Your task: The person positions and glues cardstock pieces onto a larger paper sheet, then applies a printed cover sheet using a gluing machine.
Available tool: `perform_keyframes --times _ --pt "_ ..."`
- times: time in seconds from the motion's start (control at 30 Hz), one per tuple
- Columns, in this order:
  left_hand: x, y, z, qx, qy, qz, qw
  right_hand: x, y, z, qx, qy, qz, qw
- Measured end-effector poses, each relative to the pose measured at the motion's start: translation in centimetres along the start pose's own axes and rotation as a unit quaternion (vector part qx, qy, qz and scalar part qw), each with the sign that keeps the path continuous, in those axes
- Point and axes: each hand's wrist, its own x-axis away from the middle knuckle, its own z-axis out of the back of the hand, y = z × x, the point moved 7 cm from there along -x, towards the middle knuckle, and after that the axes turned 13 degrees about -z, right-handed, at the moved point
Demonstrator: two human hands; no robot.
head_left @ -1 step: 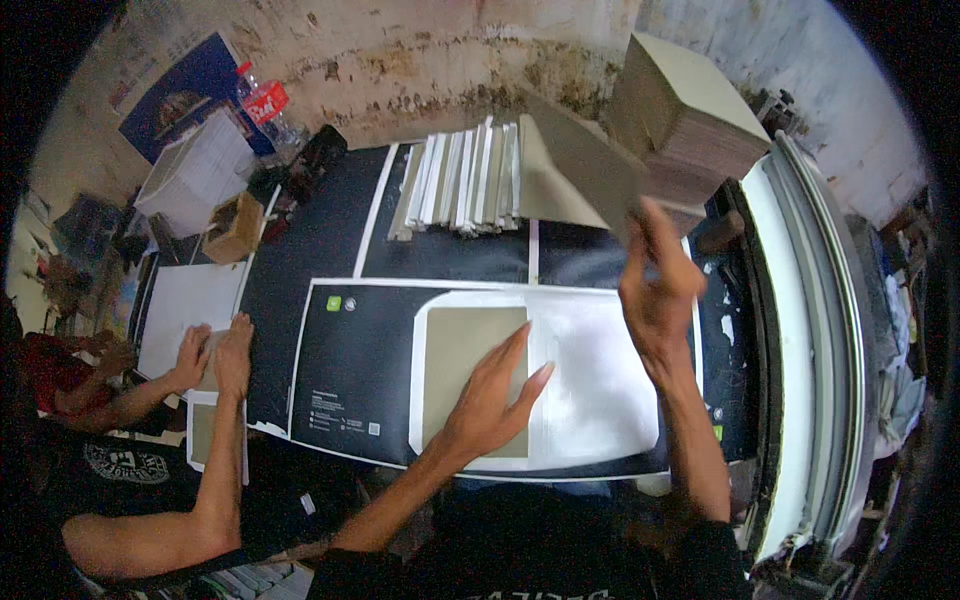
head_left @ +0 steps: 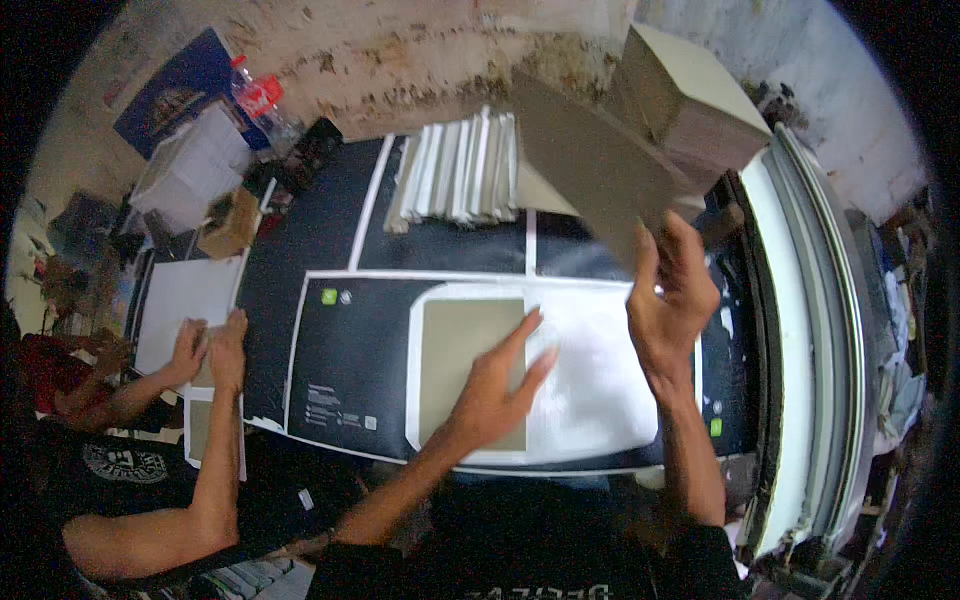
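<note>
A white sheet with cut corners lies in front of me, its right half glossy. On its left half rests a flat grey board. My left hand is over this board's right edge, fingers and thumb apart and holding nothing; whether it touches is unclear. Raised at the right, my right hand pinches the lower corner of a tilted grey-brown cardboard sheet, blurred by motion. The cardboard partly hides a tall stack of boards behind it.
Dark printed sheets cover the table. A row of white and grey strips or boards lies at the back. On the left, a co-worker's hands press on a white sheet. A bottle and paper stack stand behind; long rolls line the right.
My right hand has shifted slightly down and right, bringing the cardboard sheet lower and turning it. The left hand remains over the board, nearly unmoved.
</note>
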Motion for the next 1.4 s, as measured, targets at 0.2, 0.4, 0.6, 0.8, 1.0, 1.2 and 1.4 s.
perform_keyframes --times 0.2,0.4,0.6,0.8,1.0,1.2,1.4 --pt "-2.0 -0.2 0.7 0.32 0.213 0.075 0.92 8.2 4.0 4.3 -0.235 -0.069 -0.308 0.919" --pt "1.4 -3.2 -1.8 0.217 0.137 0.128 0.958 10.9 10.5 8.0 -0.009 -0.181 -0.42 0.889" --pt "2.3 -2.8 -2.2 0.057 0.028 0.025 0.998 12.8 12.2 8.4 0.147 -0.251 -0.399 0.87" --pt "3.1 -2.0 -2.7 -0.099 -0.083 -0.025 0.991 13.1 12.4 8.9 0.171 -0.244 -0.424 0.855" --pt "3.3 -2.0 -3.1 -0.152 -0.097 -0.053 0.982 13.6 13.6 8.8 0.172 -0.254 -0.424 0.852" --pt "3.8 -2.9 -3.4 -0.163 -0.098 -0.053 0.98 13.9 14.1 8.8 0.169 -0.25 -0.406 0.863" --pt "3.5 -2.3 -3.1 -0.145 -0.091 -0.062 0.983 14.1 14.5 8.7 0.182 -0.248 -0.412 0.858"
